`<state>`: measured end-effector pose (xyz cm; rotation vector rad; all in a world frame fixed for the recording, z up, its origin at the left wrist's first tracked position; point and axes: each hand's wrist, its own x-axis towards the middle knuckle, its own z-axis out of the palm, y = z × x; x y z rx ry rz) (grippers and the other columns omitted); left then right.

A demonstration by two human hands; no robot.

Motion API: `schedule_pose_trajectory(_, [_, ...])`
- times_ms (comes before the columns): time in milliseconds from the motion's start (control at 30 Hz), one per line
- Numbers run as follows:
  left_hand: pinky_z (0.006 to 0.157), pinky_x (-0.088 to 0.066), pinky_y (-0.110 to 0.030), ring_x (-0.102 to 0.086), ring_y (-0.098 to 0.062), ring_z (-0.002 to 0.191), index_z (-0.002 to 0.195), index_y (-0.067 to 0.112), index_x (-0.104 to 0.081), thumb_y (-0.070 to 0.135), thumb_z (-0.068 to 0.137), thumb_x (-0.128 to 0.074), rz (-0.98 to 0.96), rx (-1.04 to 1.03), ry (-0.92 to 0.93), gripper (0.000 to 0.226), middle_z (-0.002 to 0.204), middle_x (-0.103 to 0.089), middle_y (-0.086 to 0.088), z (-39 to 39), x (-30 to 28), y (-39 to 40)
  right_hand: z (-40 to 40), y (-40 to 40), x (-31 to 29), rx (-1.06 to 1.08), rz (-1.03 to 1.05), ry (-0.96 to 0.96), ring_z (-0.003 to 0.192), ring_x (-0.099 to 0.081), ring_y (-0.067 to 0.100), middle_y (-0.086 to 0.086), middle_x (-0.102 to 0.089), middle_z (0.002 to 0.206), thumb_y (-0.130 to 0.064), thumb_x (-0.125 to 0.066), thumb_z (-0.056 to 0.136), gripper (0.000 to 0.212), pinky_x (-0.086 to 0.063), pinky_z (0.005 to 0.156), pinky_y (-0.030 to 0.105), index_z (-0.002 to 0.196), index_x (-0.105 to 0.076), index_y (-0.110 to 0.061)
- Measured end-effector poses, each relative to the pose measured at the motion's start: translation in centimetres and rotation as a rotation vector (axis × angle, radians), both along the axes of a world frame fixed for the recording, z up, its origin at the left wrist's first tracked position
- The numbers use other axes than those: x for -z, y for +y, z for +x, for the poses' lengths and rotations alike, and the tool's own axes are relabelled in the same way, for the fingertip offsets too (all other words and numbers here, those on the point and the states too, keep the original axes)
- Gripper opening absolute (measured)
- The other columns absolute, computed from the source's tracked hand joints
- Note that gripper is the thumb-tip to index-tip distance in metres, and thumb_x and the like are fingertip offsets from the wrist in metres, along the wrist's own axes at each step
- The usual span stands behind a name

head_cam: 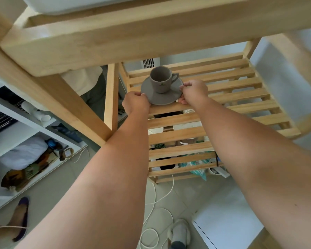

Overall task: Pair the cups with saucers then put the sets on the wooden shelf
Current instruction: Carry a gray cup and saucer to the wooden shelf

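A grey cup (160, 79) stands upright on a grey saucer (174, 95), its handle pointing right. The saucer is at the left end of the slatted wooden shelf (232, 90), low over or resting on the slats. My left hand (135, 103) pinches the saucer's left rim. My right hand (194, 90) grips the right rim, thumb below and fingers on top. Both arms reach forward under the upper wooden tier (115, 44).
Lower slatted tiers (180, 150) hold white dishes and packets seen through the gaps. A white shelving unit (25, 141) with clutter stands at left. White cords (156, 203) and a slipper (180, 232) lie on the floor. A person stands behind the left post.
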<state>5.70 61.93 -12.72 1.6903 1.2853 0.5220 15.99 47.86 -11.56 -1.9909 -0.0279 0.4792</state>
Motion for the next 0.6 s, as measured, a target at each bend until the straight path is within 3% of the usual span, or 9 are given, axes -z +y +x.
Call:
schedule_pose_trajectory(167, [0.078,-0.062,-0.037,-0.071,-0.019,0.081,0.083,0.026,-0.068,0.023,0.09,-0.064,0.022,-0.015,-0.024,0.008,0.09,-0.072,-0.002,0.8,0.4,0.6,0.8,0.1,0.1,-0.02,0.035,0.029,0.063,-0.073,0.019,0.01,-0.073,0.073,-0.018,-0.06,0.094,0.018,-0.062,0.062,0.031,0.111,-0.067,-0.016])
schedule_pose_trajectory(467, [0.079,-0.061,-0.036,-0.072,-0.02,0.078,0.082,0.026,-0.069,0.034,0.09,-0.064,-0.001,-0.033,-0.006,0.012,0.087,-0.074,-0.002,1.6,1.1,1.4,1.5,0.6,0.5,0.032,0.057,0.065,0.062,-0.074,0.017,0.007,-0.074,0.072,-0.024,-0.066,0.091,0.025,-0.063,0.064,0.034,0.115,-0.067,-0.019])
schedule_pose_trajectory(600, [0.074,-0.062,-0.038,-0.073,-0.022,0.075,0.078,0.021,-0.068,0.031,0.091,-0.059,-0.046,-0.06,-0.01,0.018,0.083,-0.074,-0.005,1.4,0.8,1.3,1.0,0.4,0.4,0.047,0.07,0.044,0.062,-0.073,0.016,0.007,-0.074,0.073,-0.026,-0.066,0.09,0.025,-0.062,0.059,0.029,0.113,-0.068,-0.018])
